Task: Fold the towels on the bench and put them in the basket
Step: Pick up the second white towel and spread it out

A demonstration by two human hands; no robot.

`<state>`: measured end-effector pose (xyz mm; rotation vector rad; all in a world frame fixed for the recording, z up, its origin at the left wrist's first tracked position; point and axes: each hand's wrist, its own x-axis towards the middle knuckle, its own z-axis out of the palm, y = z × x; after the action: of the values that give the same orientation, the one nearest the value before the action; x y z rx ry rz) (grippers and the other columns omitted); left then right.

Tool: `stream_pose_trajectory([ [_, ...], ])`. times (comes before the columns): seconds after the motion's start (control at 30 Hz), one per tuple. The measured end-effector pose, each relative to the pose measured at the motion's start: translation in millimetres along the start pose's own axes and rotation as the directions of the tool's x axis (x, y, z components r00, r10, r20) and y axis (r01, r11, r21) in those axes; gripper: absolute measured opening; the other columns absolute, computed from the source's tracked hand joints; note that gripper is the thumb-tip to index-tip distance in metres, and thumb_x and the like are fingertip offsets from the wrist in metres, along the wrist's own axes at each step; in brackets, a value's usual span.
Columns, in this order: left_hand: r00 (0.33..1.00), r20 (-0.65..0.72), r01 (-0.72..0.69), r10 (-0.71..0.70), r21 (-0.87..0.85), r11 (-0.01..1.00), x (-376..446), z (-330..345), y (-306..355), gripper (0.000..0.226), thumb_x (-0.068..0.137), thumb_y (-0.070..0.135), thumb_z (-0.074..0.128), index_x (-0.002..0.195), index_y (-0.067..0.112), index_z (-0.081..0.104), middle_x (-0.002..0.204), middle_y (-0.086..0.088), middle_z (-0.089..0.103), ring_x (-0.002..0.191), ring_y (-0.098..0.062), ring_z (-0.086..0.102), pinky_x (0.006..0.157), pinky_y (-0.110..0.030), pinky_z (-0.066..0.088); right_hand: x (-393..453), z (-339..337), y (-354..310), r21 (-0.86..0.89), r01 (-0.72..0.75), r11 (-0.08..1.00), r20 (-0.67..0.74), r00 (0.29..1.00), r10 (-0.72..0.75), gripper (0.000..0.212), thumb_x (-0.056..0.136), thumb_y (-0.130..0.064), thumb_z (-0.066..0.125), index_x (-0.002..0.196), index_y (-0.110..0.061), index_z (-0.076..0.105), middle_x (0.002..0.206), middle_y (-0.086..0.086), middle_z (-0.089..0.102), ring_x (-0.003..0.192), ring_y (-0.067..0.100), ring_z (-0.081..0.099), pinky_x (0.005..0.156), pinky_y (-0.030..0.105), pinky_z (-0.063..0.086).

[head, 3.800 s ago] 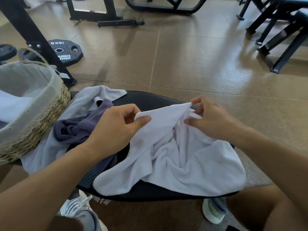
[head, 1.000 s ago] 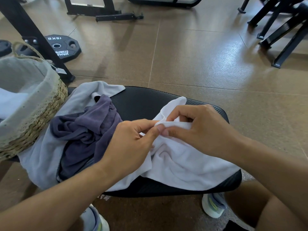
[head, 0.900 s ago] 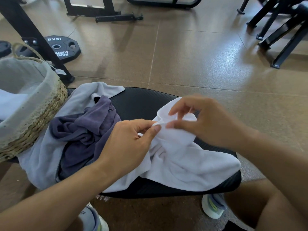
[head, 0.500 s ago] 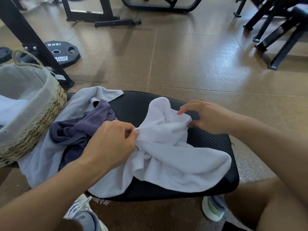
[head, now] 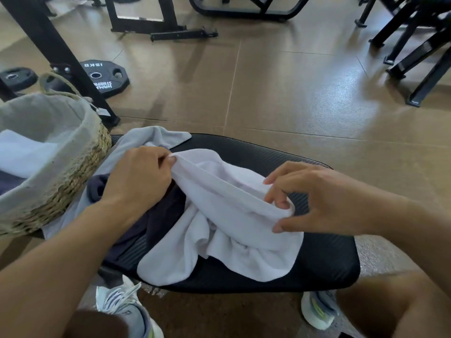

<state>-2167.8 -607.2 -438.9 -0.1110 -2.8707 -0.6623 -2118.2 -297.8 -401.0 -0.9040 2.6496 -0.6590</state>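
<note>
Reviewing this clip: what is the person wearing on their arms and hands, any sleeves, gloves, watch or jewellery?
Nothing is worn on either. The left hand and right hand are bare, with no gloves, rings or watch in view. Both forearms are uncovered up to the frame's edge, so no sleeve shows. Fingernails are short and unpainted where they can be seen.

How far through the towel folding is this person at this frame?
Early. Done: one pale towel already lies in the basket. In hand: left hand and right hand pinch an edge of the white towel, stretched between them, still crumpled. Left: the dark purple towel and grey towel lie unfolded on the bench.
</note>
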Motion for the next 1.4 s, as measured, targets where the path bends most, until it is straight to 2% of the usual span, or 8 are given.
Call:
stream_pose_trajectory([
  [0.23,1.000,0.016,0.007,-0.007,0.014,1.000,6,6,-6,0.024,0.101,0.025,0.056,0.102,0.011,0.076,0.067,0.004,0.046,0.073,-0.024,0.048,0.073,-0.035,0.039,-11,-16,18,-0.070,-0.163,0.984,-0.175,0.973,0.149,0.028,0.077,-0.068,0.063,0.083,-0.041,0.065,0.090,-0.019,0.060,0.087,-0.004,0.059,0.081,0.023,0.045],
  [0.53,0.998,0.052,0.032,-0.019,-0.261,0.965,3,8,5,0.018,0.102,0.028,0.057,0.089,0.023,0.068,0.055,0.007,0.055,0.052,-0.004,0.051,0.055,-0.027,0.036,-7,-22,72,0.058,-0.388,0.920,-0.353,0.854,0.382,0.017,0.076,-0.038,0.085,0.067,-0.039,0.071,0.068,-0.014,0.070,0.072,0.007,0.066,0.071,0.034,0.053],
  [0.7,0.992,-0.061,0.076,-0.106,-0.375,0.924,6,3,7,0.018,0.103,0.027,0.055,0.095,0.020,0.070,0.070,-0.001,0.065,0.063,-0.007,0.056,0.057,-0.010,0.039,-9,-24,74,0.110,-0.361,0.926,-0.098,0.923,0.372,0.018,0.074,-0.051,0.082,0.073,-0.037,0.071,0.085,-0.020,0.073,0.082,0.000,0.068,0.076,0.027,0.052],
  [0.8,0.986,-0.080,0.094,-0.145,-0.448,0.889,9,1,1,0.023,0.104,0.030,0.054,0.102,0.017,0.073,0.087,-0.013,0.072,0.083,-0.030,0.065,0.079,-0.038,0.052,-10,-22,66,0.202,-0.285,0.937,0.074,0.959,0.275,0.018,0.079,-0.043,0.082,0.079,-0.031,0.068,0.117,-0.021,0.069,0.103,0.002,0.067,0.090,0.029,0.050],
  [0.9,0.984,-0.090,0.091,-0.151,-0.472,0.877,11,0,-6,0.022,0.104,0.030,0.055,0.103,0.019,0.074,0.091,-0.010,0.073,0.089,-0.031,0.066,0.083,-0.046,0.052,-11,-22,63,0.218,-0.263,0.940,0.127,0.963,0.239,0.015,0.085,-0.038,0.078,0.083,-0.027,0.068,0.109,-0.013,0.075,0.098,0.010,0.071,0.092,0.039,0.054],
  [1.03,0.988,-0.098,0.081,-0.122,-0.348,0.934,12,4,-11,0.021,0.103,0.026,0.055,0.092,0.016,0.071,0.068,-0.004,0.063,0.062,-0.014,0.052,0.056,-0.013,0.038,-11,-27,64,0.389,-0.224,0.894,-0.012,0.969,0.248,0.022,0.078,-0.030,0.084,0.073,-0.017,0.067,0.089,0.002,0.077,0.081,0.022,0.071,0.078,0.037,0.055],
  [1.23,0.998,-0.026,0.039,-0.050,-0.322,0.946,14,0,-11,0.016,0.102,0.029,0.057,0.091,0.029,0.068,0.062,0.006,0.061,0.058,-0.009,0.054,0.055,-0.018,0.038,-11,-34,69,0.479,-0.240,0.844,-0.173,0.917,0.359,0.030,0.064,-0.009,0.091,0.061,-0.001,0.062,0.050,-0.001,0.059,0.045,0.004,0.043,0.046,0.011,0.032],
  [1.4,0.998,0.058,0.003,0.022,-0.391,0.920,13,-8,-9,0.021,0.101,0.027,0.060,0.084,0.036,0.068,0.066,-0.010,0.065,0.057,-0.006,0.052,0.057,-0.014,0.039,-12,-38,79,0.422,-0.313,0.851,-0.342,0.815,0.469,0.026,0.062,-0.015,0.094,0.069,-0.018,0.069,0.061,0.001,0.071,0.052,0.006,0.056,0.057,0.016,0.044],
])
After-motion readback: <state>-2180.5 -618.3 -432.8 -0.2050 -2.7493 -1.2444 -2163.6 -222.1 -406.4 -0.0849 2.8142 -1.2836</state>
